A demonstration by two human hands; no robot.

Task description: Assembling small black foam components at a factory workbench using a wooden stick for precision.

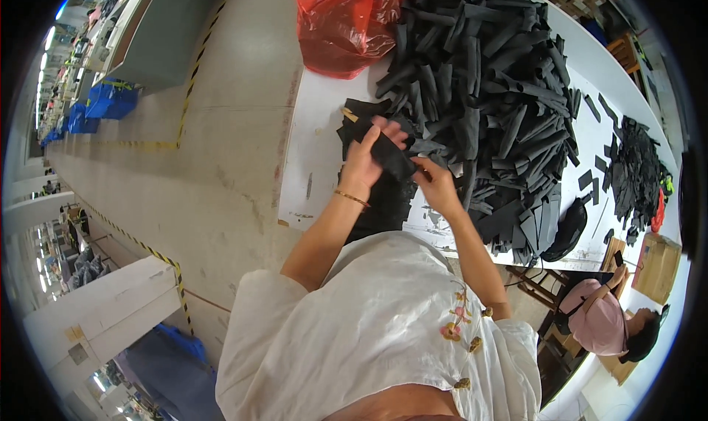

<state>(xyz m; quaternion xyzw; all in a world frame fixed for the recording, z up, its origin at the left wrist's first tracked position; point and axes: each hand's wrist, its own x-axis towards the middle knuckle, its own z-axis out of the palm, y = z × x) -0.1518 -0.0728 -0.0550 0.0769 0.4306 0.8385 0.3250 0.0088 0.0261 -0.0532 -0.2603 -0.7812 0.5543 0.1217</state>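
A flat strip of black fabric-like material [392, 157] lies slantwise between my two hands over the white table. My left hand [361, 163] holds it across the palm, thumb on one side and fingertips reaching past the other edge. At its lower right end, my right hand [436, 187] pinches it between thumb and fingers. Beneath and beside the hands is a stack of black pieces [380, 207], partly hidden by my hands and shirt. A small tan strip [349, 115] shows at the stack's far left corner.
A large heap of curled black pieces [487, 89] covers the white table [299, 159] to the right. Beyond the hands sits a red plastic bag [343, 34]. Another dark pile [638, 170] lies at the far right, near a seated person in pink [596, 318]. Blue bins [110, 100] stand left.
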